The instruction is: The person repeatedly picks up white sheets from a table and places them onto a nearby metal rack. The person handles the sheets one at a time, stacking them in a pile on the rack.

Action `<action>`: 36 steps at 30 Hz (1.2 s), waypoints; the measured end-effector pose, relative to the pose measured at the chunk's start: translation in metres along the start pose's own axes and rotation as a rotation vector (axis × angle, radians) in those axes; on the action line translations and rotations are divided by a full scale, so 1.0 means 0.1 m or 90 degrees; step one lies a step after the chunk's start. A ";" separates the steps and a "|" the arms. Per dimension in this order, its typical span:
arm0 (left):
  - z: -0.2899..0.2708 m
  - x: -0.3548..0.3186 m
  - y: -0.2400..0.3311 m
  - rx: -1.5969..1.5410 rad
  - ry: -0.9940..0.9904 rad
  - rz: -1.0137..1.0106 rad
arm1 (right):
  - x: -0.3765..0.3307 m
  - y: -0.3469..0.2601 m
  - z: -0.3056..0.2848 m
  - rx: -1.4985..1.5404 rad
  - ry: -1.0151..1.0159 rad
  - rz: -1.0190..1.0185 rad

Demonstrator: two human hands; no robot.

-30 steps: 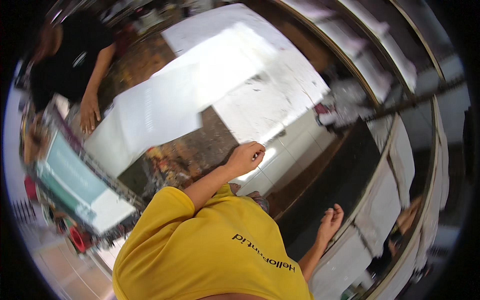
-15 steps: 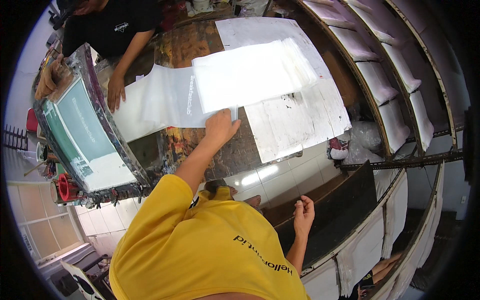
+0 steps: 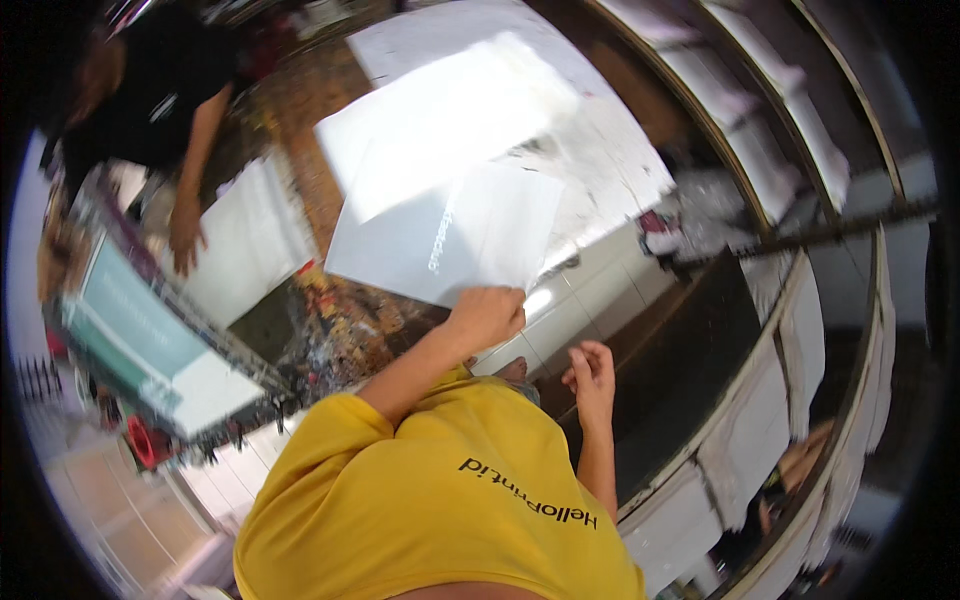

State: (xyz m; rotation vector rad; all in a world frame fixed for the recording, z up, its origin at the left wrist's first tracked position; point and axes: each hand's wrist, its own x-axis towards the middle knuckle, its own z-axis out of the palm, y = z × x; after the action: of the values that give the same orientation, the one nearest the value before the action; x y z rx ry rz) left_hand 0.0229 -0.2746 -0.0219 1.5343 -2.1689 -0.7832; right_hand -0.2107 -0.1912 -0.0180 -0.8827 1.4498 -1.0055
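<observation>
My left hand pinches the near edge of a translucent plastic sheet with white lettering on it. The sheet is lifted and tilted, partly in front of a stack of white translucent sheets on the table. My right hand is raised beside my body, its fingers loosely bent and apart, with nothing in it. At the left, a co-worker's hand rests on another whitish sheet next to a framed printing screen.
Drying racks loaded with white sheets stand at the far right, and another rack is at the near right. A dark board stands close to my right hand. A red round object sits below the screen.
My left hand has drawn the printed sheet right and toward me, away from the co-worker's side. My right hand has risen, its fingers spreading a little. The view has shifted.
</observation>
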 end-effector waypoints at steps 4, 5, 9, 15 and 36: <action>0.18 -0.16 0.47 -0.074 -0.051 0.192 | 0.11 -0.12 0.12 0.054 -0.025 0.008; 0.18 -0.18 0.55 -0.069 -0.087 0.236 | 0.15 -0.14 0.15 0.051 -0.014 0.005; 0.12 -0.14 0.84 -0.074 -0.201 0.251 | 0.18 -0.24 -0.03 0.039 -0.011 -0.030; -0.01 0.05 0.79 -0.154 -0.070 0.196 | 0.32 -0.60 -1.06 -0.197 0.159 -0.096; 0.50 0.54 -0.40 0.203 0.164 0.106 | -2.43 0.98 -6.94 0.114 0.901 -0.041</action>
State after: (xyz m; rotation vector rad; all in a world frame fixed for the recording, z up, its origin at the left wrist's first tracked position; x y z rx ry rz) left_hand 0.0045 -0.3241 -0.0874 1.4751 -2.2618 -0.1793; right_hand -0.8714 0.1453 -0.0011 0.0651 2.3795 -1.9348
